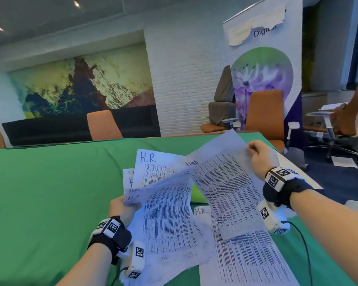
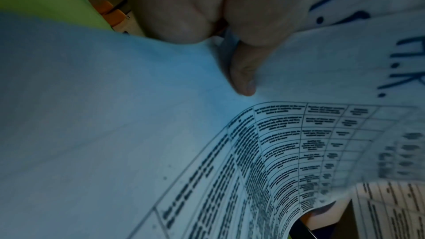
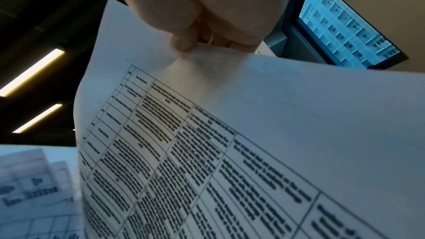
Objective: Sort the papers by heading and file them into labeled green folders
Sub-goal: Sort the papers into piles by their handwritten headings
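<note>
"H.R." is showing in blue handwriting at the top of a sheet (image 1: 153, 162) in the fanned stack, and again on a sheet (image 1: 202, 212) lying on the counter. The banner (image 1: 265, 34) is reading "Digit", the rest covered. The tables' small print is staying unreadable.

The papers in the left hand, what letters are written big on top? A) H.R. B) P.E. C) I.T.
A: the papers fanned out in the left hand carry "H.R." handwritten in blue at the top, and the left wrist view shows the same letters beside the thumb.
</note>
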### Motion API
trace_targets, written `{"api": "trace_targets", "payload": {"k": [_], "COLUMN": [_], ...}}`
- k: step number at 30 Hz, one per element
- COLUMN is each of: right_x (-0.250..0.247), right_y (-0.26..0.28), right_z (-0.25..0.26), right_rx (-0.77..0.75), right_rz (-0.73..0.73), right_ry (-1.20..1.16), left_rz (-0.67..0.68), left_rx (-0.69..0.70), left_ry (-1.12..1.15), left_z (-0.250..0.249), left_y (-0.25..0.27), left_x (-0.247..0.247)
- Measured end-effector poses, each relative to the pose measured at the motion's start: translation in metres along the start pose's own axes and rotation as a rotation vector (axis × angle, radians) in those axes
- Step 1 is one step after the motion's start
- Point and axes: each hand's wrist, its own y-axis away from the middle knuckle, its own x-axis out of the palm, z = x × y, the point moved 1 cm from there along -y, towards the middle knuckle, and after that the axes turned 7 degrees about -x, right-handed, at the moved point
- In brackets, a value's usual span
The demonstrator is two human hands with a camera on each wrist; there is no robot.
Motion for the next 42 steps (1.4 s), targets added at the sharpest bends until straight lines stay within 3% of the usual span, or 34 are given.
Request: {"api": "trace_targets", "payload": {"k": [9, 18, 21, 24, 29, 39, 42], "right_x": [0.035, 0.039, 0.037, 0.039, 0.047, 0.03, 0.028], "right_y": [0.0, -0.005, -0.007, -0.007, -0.003, -0.009, -0.01], "right_z": [0.005, 0.001, 0.004, 0.005, -0.001, -0.006, -0.008], "right_rx": [0.049, 0.046, 0.048, 0.049, 0.08, 0.16, 0.173], "right_rz": [0.093, 0.012, -0.038, 0.014, 0.082, -0.052, -0.074], "right_ry": [0.041, 0.051, 0.042, 0.069, 0.12, 0.117, 0.156], "left_rz": [-0.017, 0.054, 0.049, 0.06, 0.094, 0.191, 0.157], "left_rx": [-0.032, -0.05, -0.06, -0.054, -0.01, -0.189, -0.216], "left_ry": [0.034, 0.02, 0.17, 0.276, 0.198, 0.448, 0.429], "left_z": [0.021, 0.026, 0.023, 0.019, 0.014, 0.013, 0.016], "left_y": [-0.015, -0.02, -0.017, -0.013, -0.011, -0.017, -0.018], "left_x": [0.0, 0.0, 0.004, 0.011, 0.02, 0.021, 0.02]}}
